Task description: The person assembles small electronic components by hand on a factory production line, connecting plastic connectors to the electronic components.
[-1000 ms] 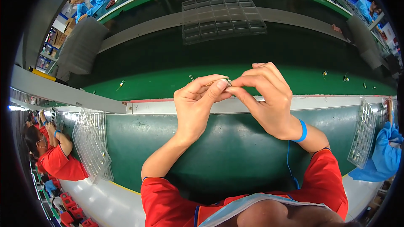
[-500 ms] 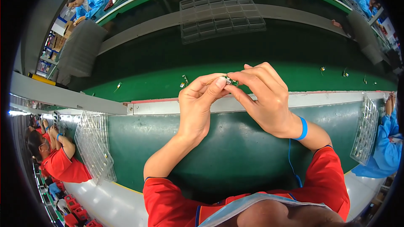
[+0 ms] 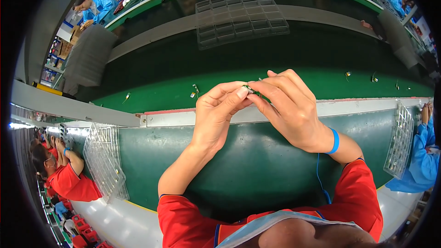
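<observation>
Between my fingertips, above the pale metal rail, is a small electronic part [image 3: 250,90] with a silvery body and bits of green circuit board. My left hand [image 3: 213,112] pinches it from the left, thumb on top of the silvery side. From the right, the thumb and forefinger of my right hand [image 3: 291,110] close on its other end, the remaining fingers bent and raised. My fingertips cover much of the part, so its exact kind cannot be made out. A blue band [image 3: 334,140] with a cord circles my right wrist.
Small wired parts [image 3: 193,94] lie spaced along the green belt [image 3: 161,89] beyond the rail [image 3: 349,105]. A clear compartment tray [image 3: 241,16] sits farther back. Upright trays stand at the left [image 3: 104,160] and right [image 3: 398,142] of my green worktop [image 3: 257,165]. Co-workers sit around.
The small parts on the belt have shifted slightly left. My hands stay almost in place, still pinching the part, which has tilted a little between the fingertips.
</observation>
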Demonstrator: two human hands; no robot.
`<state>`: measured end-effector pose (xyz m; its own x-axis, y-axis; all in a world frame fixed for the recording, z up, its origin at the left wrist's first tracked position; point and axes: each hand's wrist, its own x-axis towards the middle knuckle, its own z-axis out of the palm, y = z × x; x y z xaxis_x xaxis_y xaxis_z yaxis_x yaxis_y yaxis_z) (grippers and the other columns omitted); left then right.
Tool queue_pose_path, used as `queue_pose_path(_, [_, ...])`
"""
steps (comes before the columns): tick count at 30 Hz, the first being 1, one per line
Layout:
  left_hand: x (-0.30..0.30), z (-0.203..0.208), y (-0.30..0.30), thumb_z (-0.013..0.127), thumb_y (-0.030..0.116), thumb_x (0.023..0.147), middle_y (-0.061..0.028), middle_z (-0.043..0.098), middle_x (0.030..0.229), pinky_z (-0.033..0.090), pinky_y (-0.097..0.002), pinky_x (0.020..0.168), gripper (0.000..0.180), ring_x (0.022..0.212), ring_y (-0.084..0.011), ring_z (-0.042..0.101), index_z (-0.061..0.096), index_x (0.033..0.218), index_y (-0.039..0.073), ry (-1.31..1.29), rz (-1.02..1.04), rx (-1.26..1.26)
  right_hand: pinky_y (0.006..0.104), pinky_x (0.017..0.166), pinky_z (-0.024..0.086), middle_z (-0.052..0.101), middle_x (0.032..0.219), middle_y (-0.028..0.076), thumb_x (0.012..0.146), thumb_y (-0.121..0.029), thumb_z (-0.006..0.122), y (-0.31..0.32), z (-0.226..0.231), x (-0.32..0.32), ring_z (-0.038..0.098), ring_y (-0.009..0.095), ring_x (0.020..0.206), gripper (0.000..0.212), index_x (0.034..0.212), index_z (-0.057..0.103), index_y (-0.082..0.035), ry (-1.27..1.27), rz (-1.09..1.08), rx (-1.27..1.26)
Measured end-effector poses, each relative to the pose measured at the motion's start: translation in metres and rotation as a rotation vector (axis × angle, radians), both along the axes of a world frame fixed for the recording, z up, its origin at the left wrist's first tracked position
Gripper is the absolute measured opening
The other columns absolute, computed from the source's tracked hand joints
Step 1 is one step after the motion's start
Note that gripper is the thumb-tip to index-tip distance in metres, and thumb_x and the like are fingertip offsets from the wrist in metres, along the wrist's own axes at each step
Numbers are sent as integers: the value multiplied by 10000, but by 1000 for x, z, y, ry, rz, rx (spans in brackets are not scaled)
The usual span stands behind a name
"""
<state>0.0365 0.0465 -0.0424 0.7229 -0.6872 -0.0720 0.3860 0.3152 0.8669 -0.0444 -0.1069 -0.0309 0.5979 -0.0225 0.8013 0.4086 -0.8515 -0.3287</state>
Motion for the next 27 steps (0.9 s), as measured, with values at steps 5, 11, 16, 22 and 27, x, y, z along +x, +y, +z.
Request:
queue_pose_path(5, [2, -1, 0, 630, 88, 910, -94, 672, 1028, 526, -333, 890, 155, 939, -163, 645, 655, 1043, 13, 45, -32, -13, 368, 736, 557, 638, 849, 94, 696, 33, 756, 1, 2, -1, 581, 258, 740, 270, 946, 657, 6, 22, -4, -62])
queue_pose_path(11, [-4, 1, -2, 627, 78, 911, -103, 679, 989, 539, -327, 858, 158, 898, -158, 653, 648, 1047, 0, -86, 73, 47, 367, 736, 557, 644, 852, 94, 701, 35, 750, -1, 2, 1, 584, 256, 737, 259, 940, 655, 4, 27, 34, -22])
queue_pose_path(16, [-9, 0, -5, 622, 84, 919, -101, 680, 947, 538, -298, 798, 134, 850, -147, 652, 624, 1016, -9, -156, 126, 42, 331, 718, 546, 642, 844, 102, 704, 16, 761, 2, -3, 1, 591, 243, 744, 248, 927, 655, -6, 57, 46, 73])
queue_pose_path(22, [-6, -10, -6, 605, 75, 929, -96, 676, 924, 528, -263, 740, 91, 817, -126, 644, 582, 947, -11, -293, 156, 28, 281, 743, 513, 645, 855, 82, 777, -4, 726, 8, -8, 2, 608, 166, 778, 180, 942, 655, -3, 313, 97, 471])
queue_pose_path(27, [8, -18, -9, 634, 20, 889, -84, 662, 887, 536, -250, 633, 65, 763, -121, 629, 632, 936, -26, -822, 249, 154, 280, 836, 491, 649, 913, 65, 842, -51, 694, -2, -12, 5, 614, 137, 889, 161, 968, 632, 28, 464, 120, 639])
